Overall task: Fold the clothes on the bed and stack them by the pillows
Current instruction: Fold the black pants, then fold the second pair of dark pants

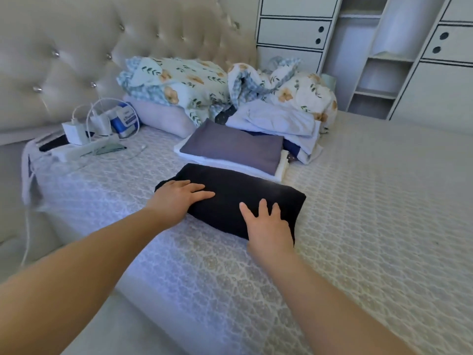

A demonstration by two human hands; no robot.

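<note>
both forearms cut off at bottom edge. left hand and right hand lie flat, fingers spread, grip holding nothing, on folded dark garment on bed. grey folded stack just beyond, before pillows. garment type unclear.

left hand: flat, palm down | right hand: flat, fingers spread | arms outstretched
</note>
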